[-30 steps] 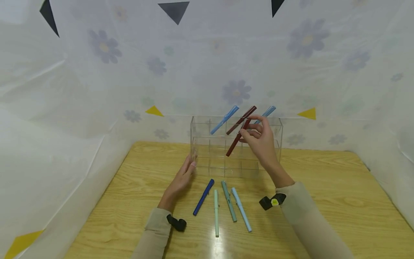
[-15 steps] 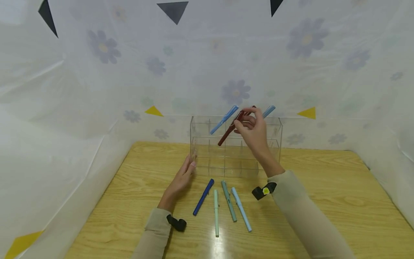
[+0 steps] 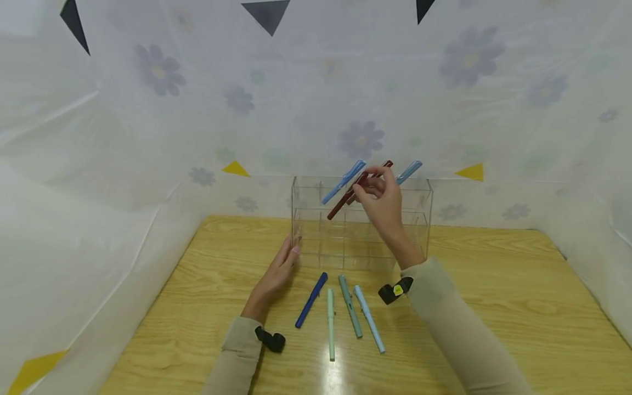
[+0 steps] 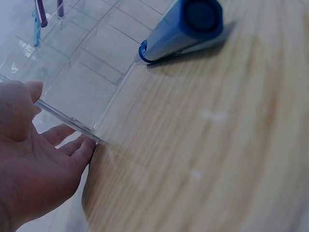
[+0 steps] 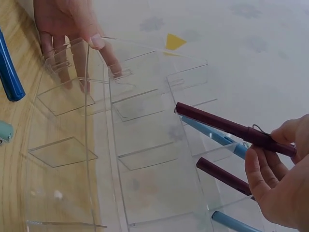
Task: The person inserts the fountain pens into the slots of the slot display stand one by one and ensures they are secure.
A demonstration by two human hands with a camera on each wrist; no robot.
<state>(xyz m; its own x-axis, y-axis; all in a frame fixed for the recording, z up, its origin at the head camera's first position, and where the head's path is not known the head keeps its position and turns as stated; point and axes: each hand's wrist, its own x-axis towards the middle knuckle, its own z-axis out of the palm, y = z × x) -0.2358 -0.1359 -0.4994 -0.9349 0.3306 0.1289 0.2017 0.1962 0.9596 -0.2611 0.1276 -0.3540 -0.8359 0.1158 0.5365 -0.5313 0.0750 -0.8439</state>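
Observation:
My right hand [image 3: 382, 203] pinches a dark red pen [image 3: 340, 204] between thumb and fingers. The pen slants in front of the top row of a clear acrylic organizer [image 3: 308, 226]. Behind the fingers, a second dark red pen [image 5: 222, 176] leans in that row, partly hidden in the head view. A blue pen [image 3: 344, 182] leans to its left and another blue pen [image 3: 408, 172] to its right. My left hand [image 3: 277, 270] rests with extended fingers against the organizer's left side, its thumb [image 5: 96, 41] at the front edge.
On the wooden table [image 3: 197, 307], before the organizer, lie a dark blue pen [image 3: 311, 300], a pale green pen [image 3: 331, 325], a grey-green pen [image 3: 350, 306] and a light blue pen [image 3: 369, 319]. A flowered curtain [image 3: 296, 109] hangs behind.
My right hand has moved left and slightly up with the dark red pen, toward the left blue pen in the top row. The left hand has stayed in place.

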